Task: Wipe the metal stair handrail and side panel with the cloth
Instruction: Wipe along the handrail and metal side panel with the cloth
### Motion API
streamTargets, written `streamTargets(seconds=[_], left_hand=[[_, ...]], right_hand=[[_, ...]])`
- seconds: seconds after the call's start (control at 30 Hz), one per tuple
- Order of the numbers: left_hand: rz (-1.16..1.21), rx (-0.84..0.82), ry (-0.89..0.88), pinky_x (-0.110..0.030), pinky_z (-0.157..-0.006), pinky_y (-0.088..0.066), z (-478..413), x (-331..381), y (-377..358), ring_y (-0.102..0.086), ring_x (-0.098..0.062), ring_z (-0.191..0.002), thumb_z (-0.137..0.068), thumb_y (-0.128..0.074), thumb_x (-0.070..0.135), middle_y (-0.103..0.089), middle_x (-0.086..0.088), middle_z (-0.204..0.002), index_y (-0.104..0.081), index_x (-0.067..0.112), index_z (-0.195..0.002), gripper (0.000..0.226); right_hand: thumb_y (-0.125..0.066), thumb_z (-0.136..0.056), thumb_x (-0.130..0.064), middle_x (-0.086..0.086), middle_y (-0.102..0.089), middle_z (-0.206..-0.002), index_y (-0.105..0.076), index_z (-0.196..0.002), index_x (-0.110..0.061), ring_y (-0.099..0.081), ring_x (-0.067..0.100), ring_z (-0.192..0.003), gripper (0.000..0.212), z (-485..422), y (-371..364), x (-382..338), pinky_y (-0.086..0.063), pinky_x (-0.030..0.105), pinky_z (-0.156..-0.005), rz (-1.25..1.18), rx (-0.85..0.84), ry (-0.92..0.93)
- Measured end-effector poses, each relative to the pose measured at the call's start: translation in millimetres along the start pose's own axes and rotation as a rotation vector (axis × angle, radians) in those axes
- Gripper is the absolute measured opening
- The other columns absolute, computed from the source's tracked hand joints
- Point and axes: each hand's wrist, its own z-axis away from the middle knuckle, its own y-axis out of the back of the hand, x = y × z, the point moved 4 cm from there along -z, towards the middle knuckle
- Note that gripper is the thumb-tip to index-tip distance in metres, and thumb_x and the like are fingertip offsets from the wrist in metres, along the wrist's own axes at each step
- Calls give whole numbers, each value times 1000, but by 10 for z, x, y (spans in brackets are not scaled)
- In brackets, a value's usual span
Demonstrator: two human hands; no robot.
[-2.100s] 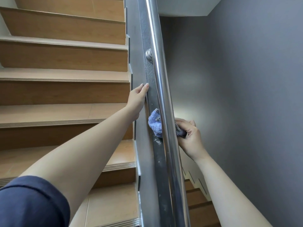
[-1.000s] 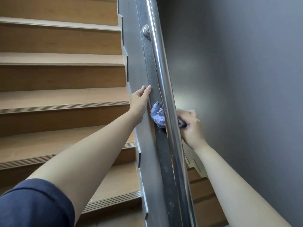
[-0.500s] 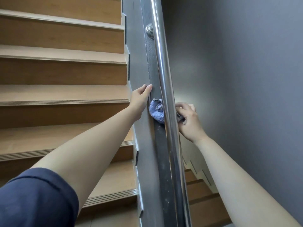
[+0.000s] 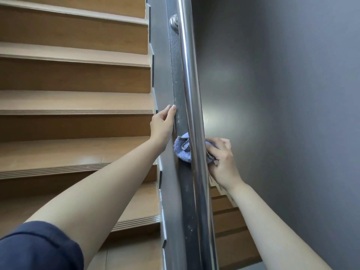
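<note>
A shiny steel handrail [image 4: 191, 90] runs up the middle of the view, above a dark grey textured side panel [image 4: 178, 75] speckled with pale dust. My right hand [image 4: 223, 158] reaches in from the right, behind the rail, and presses a bunched blue cloth [image 4: 182, 150] against the panel; the rail hides part of the cloth. My left hand [image 4: 162, 126] rests flat on the panel's left edge just above the cloth, fingers straight and pointing up, holding nothing.
Wooden stair treads [image 4: 74, 102] with ribbed nosings climb on the left. A round rail bracket [image 4: 174, 23] joins rail to panel higher up. A grey wall [image 4: 282, 114] fills the right side, with a lower flight of steps [image 4: 228, 215] below it.
The cloth and my right hand have slid slightly down the panel from half a second ago, after moving up it earlier. My left hand stays braced on the panel edge.
</note>
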Motion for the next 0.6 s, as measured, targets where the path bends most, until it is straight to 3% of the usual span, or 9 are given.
streamTargets(seconds=[0.17,0.23,0.27,0.3,0.37,0.47,0.53,0.57,0.6], left_hand=[[9,-38,40,-33,-115,-37,-13,40,9,-53,-7,-128,-94,-57,37,-63,5,-133,-64,11,-128,43],[-14,-60,56,-27,-107,-41,2,-4,15,-58,9,-104,-95,-58,34,-68,27,-101,-70,23,-109,21],[-27,-66,52,-24,-102,-41,8,7,29,-57,16,-95,-95,-58,32,-66,33,-93,-70,24,-109,20],[-32,-87,44,-23,-103,-40,9,1,38,-57,17,-100,-95,-58,32,-67,32,-101,-67,17,-119,30],[-40,-106,37,-24,-112,-35,36,-4,59,-49,0,-129,-96,-57,33,-57,9,-139,-51,7,-140,51],[-31,-147,30,-27,-117,-30,51,-81,60,-41,-9,-139,-96,-56,35,-47,2,-149,-44,7,-144,57],[-36,-154,58,-23,-108,-37,57,-143,72,-54,-5,-119,-95,-56,38,-63,11,-122,-58,12,-132,44],[-44,-155,66,-20,-92,-40,27,-184,73,-54,1,-96,-95,-55,38,-59,19,-95,-66,22,-111,25],[-57,-159,51,-18,-76,-35,33,-187,71,-44,2,-77,-95,-55,39,-44,19,-78,-59,32,-88,10]], right_hand=[[-68,-83,5,8,-65,-116,-70,-111,-7,-47,32,-101,31,-366,80,-101,-27,2,-92,7,57,3],[-68,-83,6,8,-66,-114,-71,-109,-7,-48,34,-100,29,-360,66,-125,-27,2,-91,9,68,-19],[-68,-83,6,8,-66,-113,-71,-109,-7,-48,35,-99,29,-337,62,-140,-27,1,-90,6,76,-29],[-69,-82,6,7,-66,-112,-72,-108,-7,-48,35,-99,29,-299,53,-155,-27,2,-90,-3,83,-38],[-70,-82,4,6,-66,-112,-72,-109,-8,-48,34,-100,29,-206,29,-154,-29,4,-91,-22,72,-56],[-71,-82,3,4,-64,-113,-71,-110,-9,-47,32,-99,30,-18,-7,-141,-32,9,-91,-23,65,-62],[-71,-81,4,-1,-62,-112,-71,-110,-9,-47,31,-99,31,164,-35,-132,-32,8,-92,-25,70,-61],[-70,-81,4,-2,-61,-111,-71,-110,-9,-47,30,-99,31,256,-48,-127,-31,7,-92,-30,73,-61],[-70,-82,4,-2,-61,-111,-71,-110,-9,-46,29,-99,31,347,-65,-114,-31,6,-93,-36,70,-66]])
